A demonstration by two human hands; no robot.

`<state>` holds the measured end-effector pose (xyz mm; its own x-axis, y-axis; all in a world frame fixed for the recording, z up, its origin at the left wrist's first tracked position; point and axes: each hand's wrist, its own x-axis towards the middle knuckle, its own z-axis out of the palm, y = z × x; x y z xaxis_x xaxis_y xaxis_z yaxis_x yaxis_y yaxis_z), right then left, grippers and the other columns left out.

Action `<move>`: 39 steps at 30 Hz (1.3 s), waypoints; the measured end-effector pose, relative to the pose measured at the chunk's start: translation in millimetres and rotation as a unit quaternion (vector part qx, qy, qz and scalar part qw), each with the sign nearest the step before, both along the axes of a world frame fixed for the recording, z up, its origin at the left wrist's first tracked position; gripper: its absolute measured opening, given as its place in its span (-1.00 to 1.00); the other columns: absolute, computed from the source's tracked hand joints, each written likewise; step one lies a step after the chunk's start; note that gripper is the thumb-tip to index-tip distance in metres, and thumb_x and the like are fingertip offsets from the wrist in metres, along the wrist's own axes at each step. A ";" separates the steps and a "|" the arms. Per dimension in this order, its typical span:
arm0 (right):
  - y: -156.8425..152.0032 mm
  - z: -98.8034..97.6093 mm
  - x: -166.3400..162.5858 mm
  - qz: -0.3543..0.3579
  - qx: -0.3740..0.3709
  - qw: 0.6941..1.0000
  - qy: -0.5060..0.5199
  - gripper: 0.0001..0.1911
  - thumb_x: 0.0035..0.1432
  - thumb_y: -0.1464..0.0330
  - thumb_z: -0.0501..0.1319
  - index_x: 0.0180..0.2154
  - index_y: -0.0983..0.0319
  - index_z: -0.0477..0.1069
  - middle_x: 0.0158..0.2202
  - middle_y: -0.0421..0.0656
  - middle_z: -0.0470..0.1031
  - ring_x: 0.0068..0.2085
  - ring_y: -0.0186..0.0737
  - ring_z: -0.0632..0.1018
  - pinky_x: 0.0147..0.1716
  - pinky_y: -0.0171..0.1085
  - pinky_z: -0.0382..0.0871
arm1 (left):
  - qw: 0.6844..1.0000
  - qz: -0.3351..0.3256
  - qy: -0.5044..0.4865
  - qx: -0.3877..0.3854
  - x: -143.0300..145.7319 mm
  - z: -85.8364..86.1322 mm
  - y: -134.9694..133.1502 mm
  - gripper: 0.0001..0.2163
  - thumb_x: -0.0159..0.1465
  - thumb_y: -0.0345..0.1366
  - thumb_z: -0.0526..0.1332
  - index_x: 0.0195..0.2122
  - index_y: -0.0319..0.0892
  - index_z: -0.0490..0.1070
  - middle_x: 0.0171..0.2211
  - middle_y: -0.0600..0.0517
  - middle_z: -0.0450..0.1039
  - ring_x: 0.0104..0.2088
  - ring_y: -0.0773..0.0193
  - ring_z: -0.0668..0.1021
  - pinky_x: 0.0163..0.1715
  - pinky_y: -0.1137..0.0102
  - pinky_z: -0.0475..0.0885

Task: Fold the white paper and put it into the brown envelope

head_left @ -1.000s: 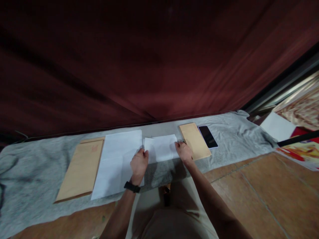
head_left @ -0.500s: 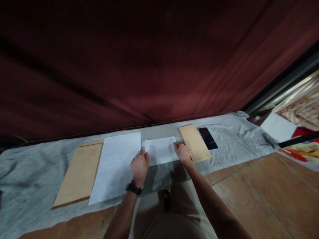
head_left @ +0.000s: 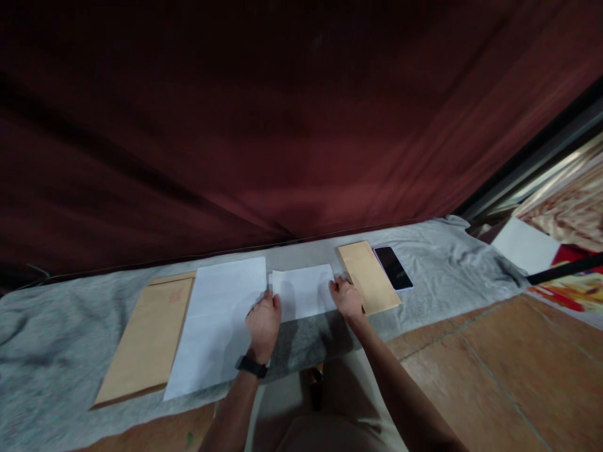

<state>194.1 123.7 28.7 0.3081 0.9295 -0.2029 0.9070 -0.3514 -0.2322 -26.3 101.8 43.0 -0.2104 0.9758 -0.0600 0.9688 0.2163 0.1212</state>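
Note:
A folded sheet of white paper (head_left: 304, 290) lies flat on the grey cloth between my hands. My left hand (head_left: 264, 319) is closed at its left edge, the thumb against the paper and the other fingers curled under. At the right edge, my right hand (head_left: 347, 297) pinches the paper with its thumb side. Part of that hand overlaps a small tan envelope (head_left: 370, 276). Beneath my left hand and wrist is a larger white sheet (head_left: 214, 326), and left of it a large tan envelope (head_left: 146, 342).
A dark-screened phone (head_left: 392, 268) lies right of the small envelope. The narrow ledge is covered by a grey cloth (head_left: 452, 270), with a dark red curtain (head_left: 301, 157) hanging behind it. Brown floor tiles (head_left: 522, 351) show at the front right, near a colourful printed sheet (head_left: 572, 292).
The whole view has shifted slightly, so things sit a little lower in the picture. Both hands stay at the two ends of the folded paper.

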 end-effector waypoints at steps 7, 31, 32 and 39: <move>-3.8 -6.6 -7.4 0.015 0.027 0.999 -0.033 -0.58 0.46 0.22 -0.03 0.06 0.32 0.46 -0.24 0.13 0.65 -0.19 -0.01 0.69 -0.16 -0.18 0.48 | 0.999 -0.028 0.036 0.009 2.1 -3.3 -3.5 -0.61 0.49 -0.21 -0.12 0.01 -0.26 0.46 -0.38 -0.16 0.58 -0.29 0.08 0.64 -0.30 0.31 0.35; -31.7 -41.1 -24.1 0.233 0.237 0.943 -0.020 -0.47 0.46 0.23 -0.01 0.36 0.26 0.20 0.40 0.07 0.19 0.40 0.02 0.20 0.34 0.03 0.11 | 0.998 -0.046 0.025 0.036 3.4 -14.5 -9.9 -0.63 0.50 -0.23 -0.15 0.04 -0.22 0.40 -0.26 -0.13 0.58 -0.21 0.10 0.60 -0.12 0.27 0.34; -32.5 -42.4 -25.1 0.234 0.231 0.944 -0.025 -0.45 0.46 0.21 0.00 0.36 0.27 0.19 0.41 0.07 0.16 0.41 0.03 0.19 0.35 0.03 0.09 | 0.998 -0.042 0.022 0.041 3.5 -15.2 -10.2 -0.64 0.50 -0.23 -0.14 0.05 -0.22 0.39 -0.27 -0.12 0.58 -0.21 0.10 0.60 -0.11 0.27 0.35; -34.3 -46.6 -24.3 0.238 0.238 0.941 -0.029 -0.38 0.44 0.16 0.05 0.40 0.28 0.10 0.44 0.12 0.06 0.43 0.07 0.16 0.36 0.07 0.07 | 0.995 -0.046 0.009 0.087 5.2 -9.2 -15.5 -0.63 0.47 -0.33 -0.09 0.20 -0.26 0.32 -0.08 -0.21 0.53 -0.08 0.05 0.57 -0.05 0.22 0.40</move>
<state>169.8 89.4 -17.8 -0.1688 0.9463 0.2757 0.9514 0.2296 -0.2054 -21.1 86.4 33.8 -0.1199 0.9861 0.1149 0.9857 0.1045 0.1319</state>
